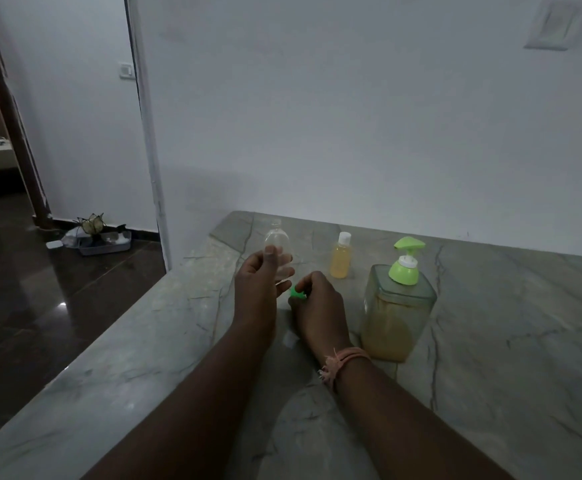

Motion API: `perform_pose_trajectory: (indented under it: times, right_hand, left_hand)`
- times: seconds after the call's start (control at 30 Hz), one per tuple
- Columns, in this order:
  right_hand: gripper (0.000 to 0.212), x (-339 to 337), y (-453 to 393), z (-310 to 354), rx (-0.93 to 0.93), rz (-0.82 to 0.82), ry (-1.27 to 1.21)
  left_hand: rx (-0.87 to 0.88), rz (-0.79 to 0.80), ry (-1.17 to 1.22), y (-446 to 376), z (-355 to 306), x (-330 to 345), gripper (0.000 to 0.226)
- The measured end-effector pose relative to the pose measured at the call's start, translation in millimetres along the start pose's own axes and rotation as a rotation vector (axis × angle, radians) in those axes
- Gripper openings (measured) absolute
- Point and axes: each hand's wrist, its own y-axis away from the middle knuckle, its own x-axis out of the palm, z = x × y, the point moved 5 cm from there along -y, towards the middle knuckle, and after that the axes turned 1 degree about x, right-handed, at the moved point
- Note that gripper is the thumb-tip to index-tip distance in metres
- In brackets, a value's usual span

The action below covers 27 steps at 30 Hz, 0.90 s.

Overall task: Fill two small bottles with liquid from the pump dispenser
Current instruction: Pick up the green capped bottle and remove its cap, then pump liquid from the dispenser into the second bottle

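Observation:
My left hand [258, 289] holds a small clear empty bottle [277, 245] upright above the marble counter, thumb on its side, its neck uncapped. Just to its right, my right hand [317, 306] pinches a small green cap [296, 293] low over the counter. A second small bottle [341, 258] with a white cap stands farther back, filled with yellow liquid. The pump dispenser [398, 310], a square clear jar with a green pump head, stands right of my right hand and is about half full of yellow liquid.
The grey marble counter [507, 341] runs against a white wall, with its left edge dropping to a dark tiled floor. A tray with small items [99, 239] sits on the floor by a doorway.

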Motion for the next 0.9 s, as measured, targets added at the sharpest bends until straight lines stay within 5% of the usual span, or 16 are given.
perform_pose_trajectory:
  times: [0.33, 0.47, 0.7, 0.8, 0.9]
  right_hand:
    - [0.022, -22.0, 8.4, 16.8, -0.073, -0.049, -0.026]
    - [0.01, -62.2, 15.1, 60.2, -0.251, -0.119, -0.023]
    - [0.019, -160.5, 15.1, 105.2, -0.416, -0.281, -0.12]
    - [0.028, -189.2, -10.5, 89.9, -0.281, -0.327, -0.093]
    - [0.039, -187.8, -47.1, 54.0, -0.007, -0.166, -0.028]
  left_hand:
    - [0.045, 0.038, -0.007, 4.4, -7.9, 4.3, 0.029]
    - [0.07, 0.042, 0.002, 7.5, -11.4, 3.1, 0.037]
    - [0.139, 0.236, -0.035, 29.3, -25.9, 28.0, 0.027]
    - [0.183, 0.382, -0.078, 47.6, -27.5, 45.7, 0.024]
    - [0.217, 0.492, -0.096, 62.6, -24.2, 58.6, 0.027]
